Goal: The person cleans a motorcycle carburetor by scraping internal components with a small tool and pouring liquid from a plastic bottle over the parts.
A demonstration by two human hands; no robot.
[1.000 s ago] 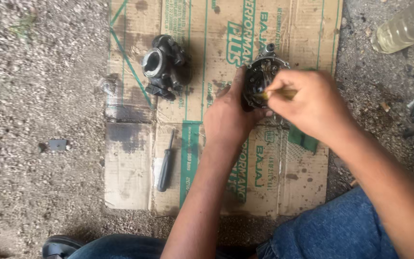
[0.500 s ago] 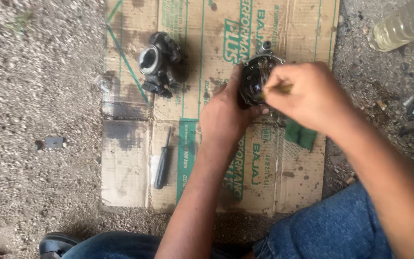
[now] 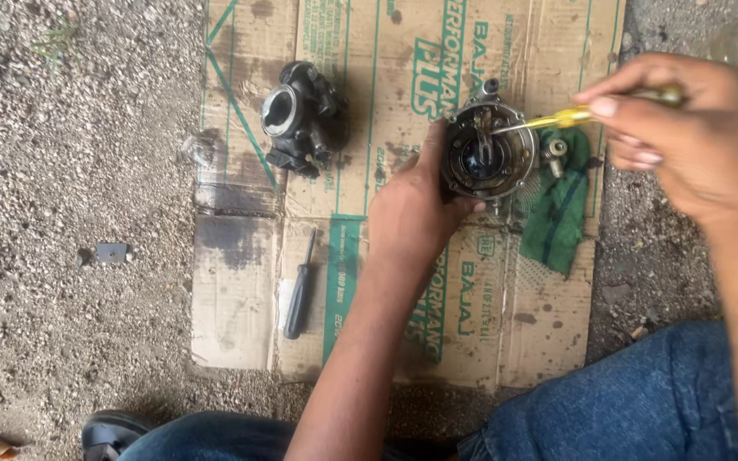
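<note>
Down on the gravel ground (image 3: 70, 171) a flattened cardboard sheet (image 3: 241, 282) lies spread, printed in green and stained dark in patches, and everything I am working with sits on it. Just past my jeans-clad knee (image 3: 634, 401), my left hand (image 3: 412, 213) is closed around the near side of a round metal carburetor body (image 3: 489, 158), thumb up against its rim, holding it with its open face turned up at me. My right hand (image 3: 685, 137) is pinched shut on the yellow handle of a screwdriver (image 3: 548, 122), whose thin metal shaft reaches into the open middle of that body, the tip among the small parts inside. Just beside the body, to its right, a green rag (image 3: 561, 213) lies crumpled, with a small metal fitting (image 3: 554, 152) resting at its top edge. Farther left on the cardboard stands a second, darker carburetor (image 3: 296, 119), well apart from my hands. Near the cardboard's middle a black-handled screwdriver (image 3: 299, 294) lies untouched. Off on the gravel sits a small grey metal piece (image 3: 111, 253).
</note>
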